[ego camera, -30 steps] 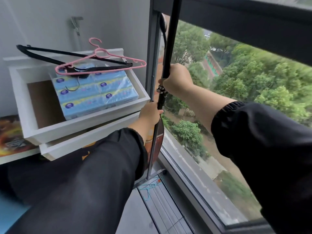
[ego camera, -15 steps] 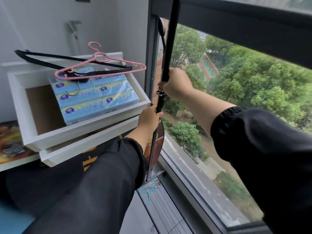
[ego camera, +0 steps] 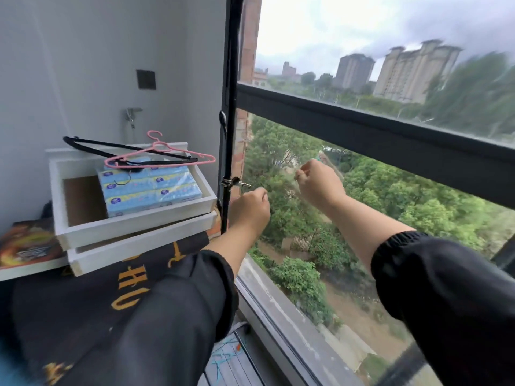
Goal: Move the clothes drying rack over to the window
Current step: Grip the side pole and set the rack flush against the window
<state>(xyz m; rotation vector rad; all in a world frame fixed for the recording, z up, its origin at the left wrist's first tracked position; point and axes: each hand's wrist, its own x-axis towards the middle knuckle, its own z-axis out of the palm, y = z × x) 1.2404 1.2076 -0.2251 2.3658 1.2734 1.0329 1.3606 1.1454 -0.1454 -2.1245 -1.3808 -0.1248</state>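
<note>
The drying rack's black upright pole stands in the corner against the window frame, with a metal clamp and screw at mid height. My left hand hovers just right of the pole below the clamp, fingers curled, holding nothing. My right hand is further right in front of the window glass, also loosely curled and apart from the pole. The pole's foot is hidden behind my left sleeve.
Left of the pole sit stacked white trays holding blue tissue packs, with a pink hanger and a black hanger on top. A black cloth with gold letters lies below. A dark window rail crosses ahead.
Both hands have let go of the pole and moved right of it. The view has lifted, showing sky and buildings; the pole now stands upright on its own.
</note>
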